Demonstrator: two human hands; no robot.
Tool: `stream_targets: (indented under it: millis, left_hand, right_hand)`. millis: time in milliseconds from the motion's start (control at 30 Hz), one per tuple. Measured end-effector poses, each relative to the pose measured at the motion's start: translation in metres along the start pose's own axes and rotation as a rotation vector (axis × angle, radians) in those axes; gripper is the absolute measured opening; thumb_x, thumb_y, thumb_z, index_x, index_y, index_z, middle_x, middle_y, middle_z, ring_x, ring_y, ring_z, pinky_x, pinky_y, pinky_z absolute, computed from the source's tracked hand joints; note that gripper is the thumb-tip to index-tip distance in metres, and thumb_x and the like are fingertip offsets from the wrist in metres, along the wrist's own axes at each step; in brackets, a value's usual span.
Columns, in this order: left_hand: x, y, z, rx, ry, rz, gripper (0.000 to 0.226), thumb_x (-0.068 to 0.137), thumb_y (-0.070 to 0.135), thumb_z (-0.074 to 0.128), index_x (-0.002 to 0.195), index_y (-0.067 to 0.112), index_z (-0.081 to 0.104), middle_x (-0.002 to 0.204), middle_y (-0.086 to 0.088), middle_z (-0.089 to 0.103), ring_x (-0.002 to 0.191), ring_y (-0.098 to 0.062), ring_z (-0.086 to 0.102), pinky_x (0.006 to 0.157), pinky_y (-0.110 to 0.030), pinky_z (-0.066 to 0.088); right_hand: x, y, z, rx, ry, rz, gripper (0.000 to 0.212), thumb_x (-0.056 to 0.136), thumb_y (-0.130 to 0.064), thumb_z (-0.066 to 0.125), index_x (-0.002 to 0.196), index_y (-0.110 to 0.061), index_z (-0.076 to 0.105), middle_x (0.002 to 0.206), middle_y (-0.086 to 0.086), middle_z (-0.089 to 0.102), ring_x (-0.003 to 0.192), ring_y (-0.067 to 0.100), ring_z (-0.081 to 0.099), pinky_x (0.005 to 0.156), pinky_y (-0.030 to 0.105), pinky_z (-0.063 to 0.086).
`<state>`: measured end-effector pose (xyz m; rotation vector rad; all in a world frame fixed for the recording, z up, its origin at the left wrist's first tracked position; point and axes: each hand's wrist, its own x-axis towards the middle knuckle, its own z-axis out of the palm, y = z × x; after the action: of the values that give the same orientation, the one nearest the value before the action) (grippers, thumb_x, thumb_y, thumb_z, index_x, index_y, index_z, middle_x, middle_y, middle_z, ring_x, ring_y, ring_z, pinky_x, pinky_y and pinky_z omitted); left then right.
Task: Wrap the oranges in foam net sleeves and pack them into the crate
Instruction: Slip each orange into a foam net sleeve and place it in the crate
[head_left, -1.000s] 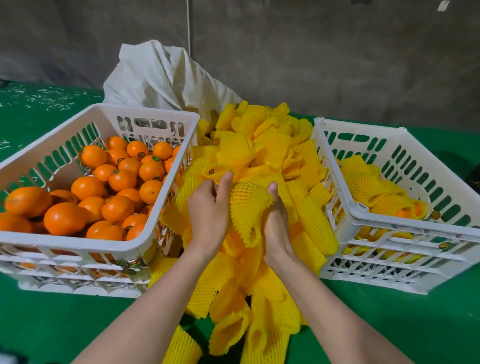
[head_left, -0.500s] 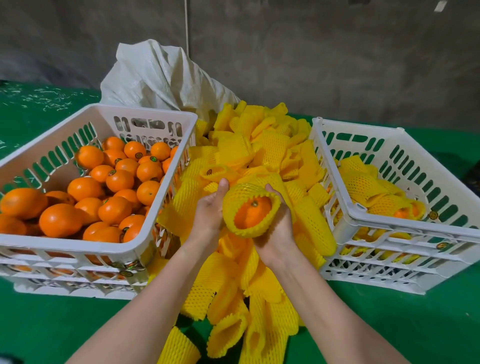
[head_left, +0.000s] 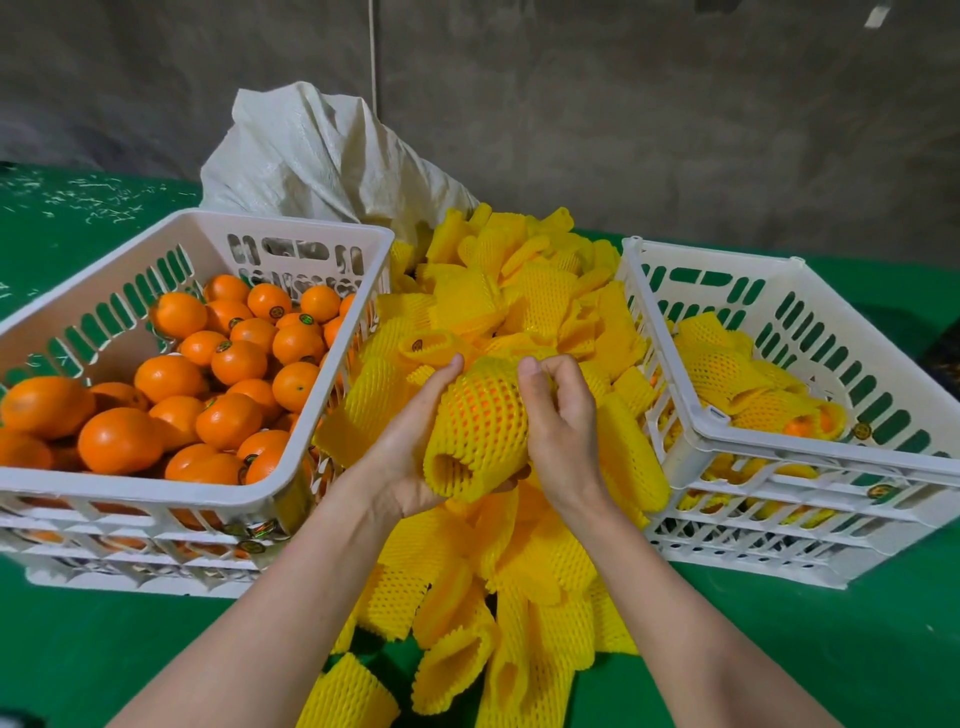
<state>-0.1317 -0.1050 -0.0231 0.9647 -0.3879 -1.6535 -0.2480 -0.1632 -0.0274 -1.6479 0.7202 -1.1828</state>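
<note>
We log sleeved orange (head_left: 480, 426) above sleeve pile (head_left: 545, 306): left hand (head_left: 410, 462) fingers curl under it, right hand (head_left: 563, 431) fingers pinch its net.

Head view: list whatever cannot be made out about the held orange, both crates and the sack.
All in the head view:
- Held orange: only glimpsed through its foam net sleeve; any sticker is hidden.
- Left crate: lower oranges buried under the top layer.
- Right crate: count of wrapped oranges hidden by their sleeves and the near wall.
- Orange stickers: too small to read.
- White sack: contents hidden by its cloth.
</note>
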Motion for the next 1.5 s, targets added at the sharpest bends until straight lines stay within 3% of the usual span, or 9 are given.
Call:
stream_targets:
  millis: [200, 533, 667, 867, 967, 1067, 1200, 1300, 1500]
  left_hand:
    - [-0.001, 0.002, -0.004, 0.088, -0.068, -0.066, 0.064, 0.069, 0.066, 0.051, 0.085, 0.011, 0.078, 0.086, -0.023, 0.07, 0.064, -0.035, 0.069, 0.051, -0.037, 0.057]
    - [-0.001, 0.007, -0.001, 0.088, -0.136, -0.148, 0.064, 0.072, 0.064, 0.053, 0.101, 0.01, 0.072, 0.091, -0.025, 0.068, 0.068, -0.04, 0.068, 0.052, -0.039, 0.057]
    - [0.001, 0.007, 0.007, -0.002, -0.11, 0.044, 0.046, 0.071, 0.05, 0.06, 0.097, 0.015, 0.075, 0.091, -0.017, 0.072, 0.075, -0.031, 0.071, 0.058, -0.038, 0.058]
    - [0.003, 0.008, 0.015, 0.079, 0.059, 0.208, 0.033, 0.072, 0.041, 0.062, 0.093, 0.016, 0.069, 0.081, -0.008, 0.073, 0.072, -0.022, 0.071, 0.058, -0.033, 0.056]
    - [0.005, 0.011, 0.018, 0.155, 0.233, 0.277, 0.031, 0.081, 0.039, 0.064, 0.102, 0.016, 0.066, 0.082, -0.007, 0.072, 0.079, -0.023, 0.07, 0.068, -0.035, 0.055]
    - [0.005, 0.013, 0.025, 0.212, 0.344, 0.373, 0.026, 0.087, 0.036, 0.063, 0.105, 0.018, 0.063, 0.072, 0.002, 0.073, 0.068, -0.012, 0.071, 0.057, -0.026, 0.056]
    - [-0.001, 0.008, 0.032, 0.338, 0.446, 0.423, 0.063, 0.086, 0.043, 0.062, 0.139, 0.02, 0.039, 0.125, 0.008, 0.061, 0.112, -0.007, 0.059, 0.085, -0.026, 0.05]
    - [-0.005, 0.007, 0.033, 0.308, 0.333, 0.371, 0.073, 0.086, 0.056, 0.049, 0.146, 0.018, 0.032, 0.146, -0.001, 0.043, 0.13, -0.02, 0.046, 0.107, -0.04, 0.039]
    - [-0.006, 0.005, 0.037, 0.041, 0.071, 0.307, 0.053, 0.096, 0.052, 0.029, 0.123, 0.015, 0.056, 0.119, -0.005, 0.067, 0.11, -0.018, 0.064, 0.089, -0.032, 0.052]
  right_hand:
    - [0.003, 0.0, -0.006, -0.004, -0.003, -0.029, 0.028, 0.087, -0.038, 0.045, 0.07, -0.017, 0.038, 0.065, -0.004, 0.033, 0.062, 0.008, 0.034, 0.057, 0.023, 0.031]
    - [0.014, -0.003, -0.013, -0.011, -0.16, -0.079, 0.03, 0.087, -0.029, 0.05, 0.075, -0.002, 0.045, 0.067, 0.005, 0.036, 0.064, 0.013, 0.036, 0.06, 0.029, 0.032]
    - [0.013, 0.002, -0.015, 0.006, -0.12, -0.027, 0.027, 0.085, -0.035, 0.051, 0.108, -0.022, 0.047, 0.105, -0.003, 0.054, 0.097, 0.008, 0.053, 0.079, 0.018, 0.044]
    - [-0.001, 0.002, -0.013, -0.095, -0.056, -0.105, 0.021, 0.091, -0.035, 0.049, 0.112, -0.039, 0.044, 0.128, -0.005, 0.044, 0.121, 0.016, 0.046, 0.097, 0.025, 0.042]
    - [-0.005, -0.002, -0.012, -0.156, -0.169, -0.094, 0.024, 0.094, -0.037, 0.045, 0.117, -0.033, 0.051, 0.137, -0.004, 0.041, 0.134, 0.007, 0.031, 0.105, 0.015, 0.03]
    - [-0.007, -0.008, -0.012, -0.074, -0.311, -0.046, 0.043, 0.088, -0.031, 0.058, 0.127, -0.022, 0.046, 0.13, -0.013, 0.048, 0.124, -0.003, 0.041, 0.103, 0.022, 0.037]
    - [-0.004, -0.011, -0.014, -0.079, -0.353, -0.014, 0.055, 0.08, -0.015, 0.072, 0.126, -0.014, 0.042, 0.121, -0.019, 0.047, 0.108, -0.016, 0.045, 0.091, 0.009, 0.038]
    - [-0.002, -0.012, -0.017, -0.104, -0.348, -0.008, 0.062, 0.076, -0.01, 0.076, 0.126, -0.018, 0.04, 0.122, -0.015, 0.046, 0.112, -0.007, 0.045, 0.096, 0.02, 0.042]
    - [-0.007, -0.009, -0.02, -0.144, -0.193, -0.074, 0.055, 0.07, -0.002, 0.078, 0.116, -0.013, 0.051, 0.117, -0.005, 0.054, 0.113, 0.009, 0.05, 0.098, 0.038, 0.042]
